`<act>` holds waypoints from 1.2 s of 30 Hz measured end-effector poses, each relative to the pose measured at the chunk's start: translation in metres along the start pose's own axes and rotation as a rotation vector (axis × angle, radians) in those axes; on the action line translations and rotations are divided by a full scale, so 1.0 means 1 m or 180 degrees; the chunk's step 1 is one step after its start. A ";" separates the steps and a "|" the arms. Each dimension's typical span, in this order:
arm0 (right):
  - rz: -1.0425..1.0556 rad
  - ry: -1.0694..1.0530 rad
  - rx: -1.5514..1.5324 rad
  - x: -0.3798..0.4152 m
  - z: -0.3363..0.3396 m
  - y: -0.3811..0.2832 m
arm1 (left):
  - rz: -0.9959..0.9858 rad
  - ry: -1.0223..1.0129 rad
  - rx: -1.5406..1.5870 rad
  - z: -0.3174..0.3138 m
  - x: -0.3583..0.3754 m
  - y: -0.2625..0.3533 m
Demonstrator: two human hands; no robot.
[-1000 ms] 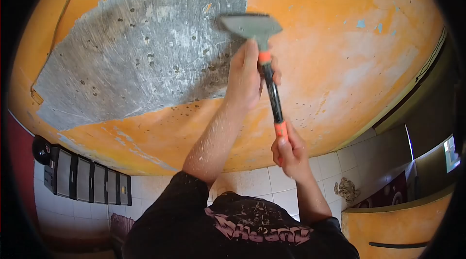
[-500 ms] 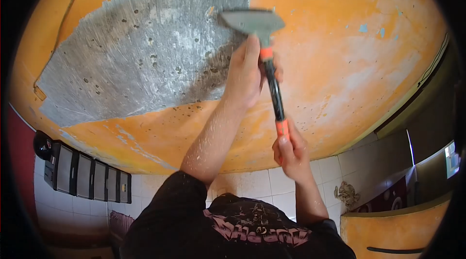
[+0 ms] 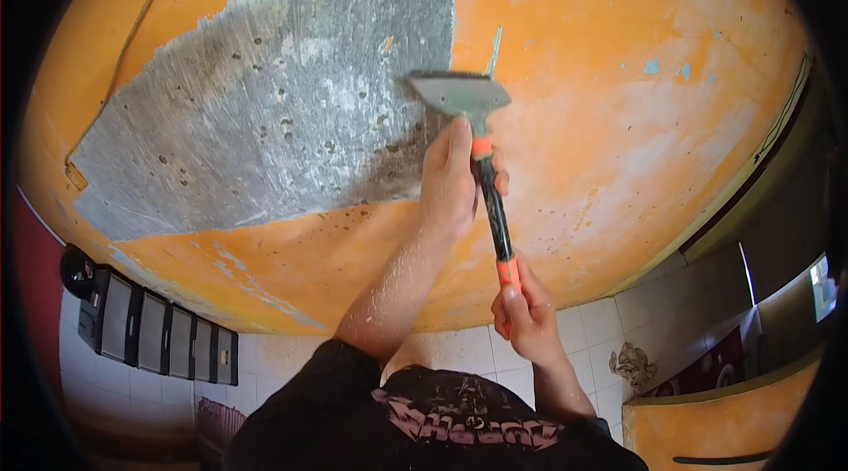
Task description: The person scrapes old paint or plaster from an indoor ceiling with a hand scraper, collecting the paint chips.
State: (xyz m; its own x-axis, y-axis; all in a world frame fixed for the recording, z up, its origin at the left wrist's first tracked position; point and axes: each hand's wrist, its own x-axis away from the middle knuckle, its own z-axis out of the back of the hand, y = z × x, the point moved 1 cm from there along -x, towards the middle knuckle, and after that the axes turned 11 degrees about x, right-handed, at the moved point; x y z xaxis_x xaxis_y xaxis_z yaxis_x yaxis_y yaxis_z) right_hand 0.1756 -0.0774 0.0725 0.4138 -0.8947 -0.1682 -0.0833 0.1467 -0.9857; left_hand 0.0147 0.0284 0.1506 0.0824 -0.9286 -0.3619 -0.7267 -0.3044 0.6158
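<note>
A long-handled scraper [image 3: 459, 95] with a wide blade and an orange and black handle lies against the orange wall [image 3: 565, 135]. Its blade spans the right edge of a bare grey patch [image 3: 291, 109]. My left hand [image 3: 452, 180] is wrapped round the handle just below the blade, thumb up on its neck. Lower down, my right hand [image 3: 527, 312] grips the orange end of the handle. Pale flecks cover my left forearm. A thin light scrape mark [image 3: 495, 52] shows on the paint just above the blade.
A cable [image 3: 132, 38] runs down the wall at the left. Black-framed drawers [image 3: 159, 330] and a dark round object [image 3: 78, 270] stand at the lower left. A crumpled cloth [image 3: 632, 365] lies on the tiles [image 3: 464, 352] near an orange ledge [image 3: 733, 418] at the lower right.
The scraper and both hands have moved down the wall together. The pale scrape mark above the blade is now exposed. My grip looks the same.
</note>
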 end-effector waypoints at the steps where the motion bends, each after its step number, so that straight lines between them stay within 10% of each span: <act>1: -0.0089 -0.0002 -0.0081 0.001 -0.002 -0.001 | -0.0061 -0.0061 -0.0040 -0.003 -0.007 0.004; 36: 0.0025 0.0191 0.0221 -0.011 0.000 -0.037 | 0.0022 -0.0120 0.0000 -0.028 -0.022 0.022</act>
State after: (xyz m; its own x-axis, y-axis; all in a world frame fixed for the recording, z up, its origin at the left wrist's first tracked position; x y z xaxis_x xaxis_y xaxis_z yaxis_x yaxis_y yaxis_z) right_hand 0.1741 -0.0730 0.1105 0.3583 -0.9167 -0.1768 -0.0224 0.1809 -0.9832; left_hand 0.0155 0.0359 0.1916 0.0514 -0.9220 -0.3838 -0.7270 -0.2980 0.6185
